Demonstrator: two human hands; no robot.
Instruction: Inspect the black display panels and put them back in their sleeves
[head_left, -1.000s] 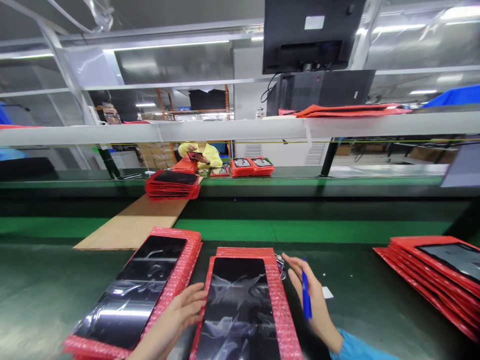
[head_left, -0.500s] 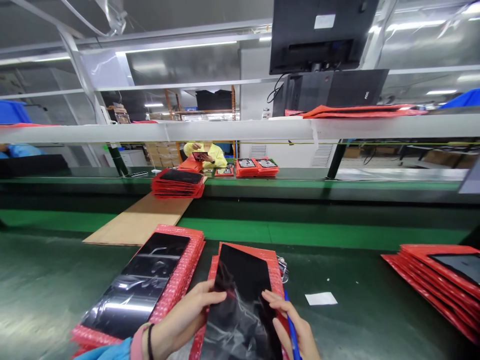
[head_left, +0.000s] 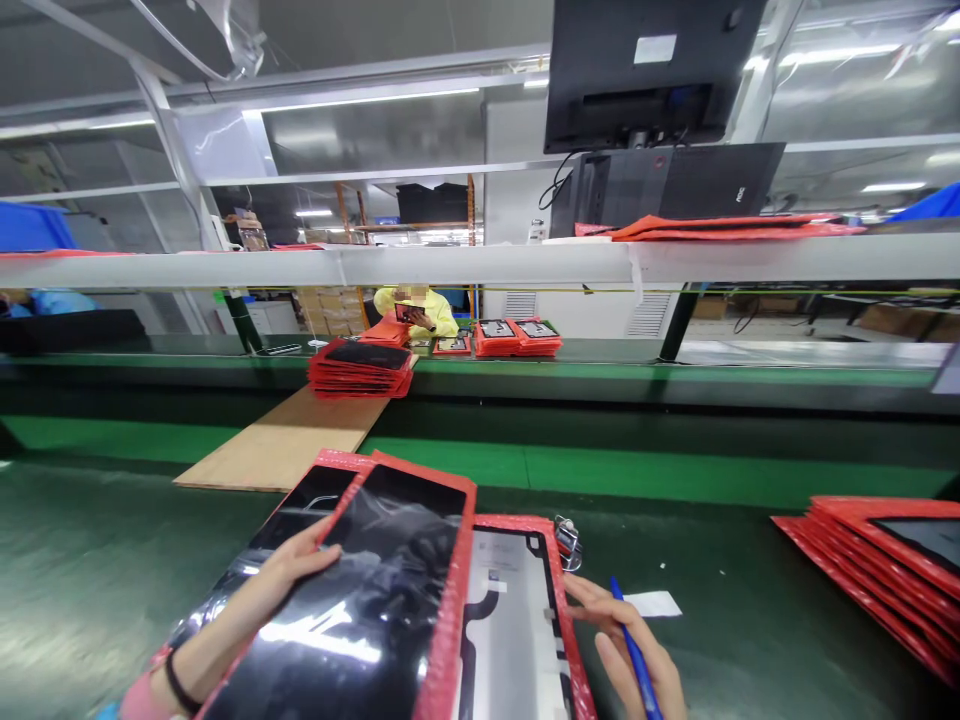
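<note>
My left hand (head_left: 296,560) grips the left edge of a black tablet screen (head_left: 390,545) backed by red bubble wrap. That screen is raised and tilted, partly covering a stack of wrapped screens (head_left: 304,505) at my left. Right of it lies another screen panel (head_left: 510,610), its silver-grey back up, on a red bubble sheet. The fingertips of my right hand (head_left: 630,640) are at that panel's right edge, with a blue pen (head_left: 634,650) held in the hand.
A stack of red-wrapped panels (head_left: 885,560) stands at the far right. A white paper slip (head_left: 654,604) and a small metal object (head_left: 568,545) lie nearby. A brown board (head_left: 277,440) leads to another red stack (head_left: 360,368). Beyond, a person in yellow (head_left: 431,315) handles a panel.
The black screen has moved left with my left hand, uncovering the silver-backed panel. My right hand has shifted slightly right and keeps the pen.
</note>
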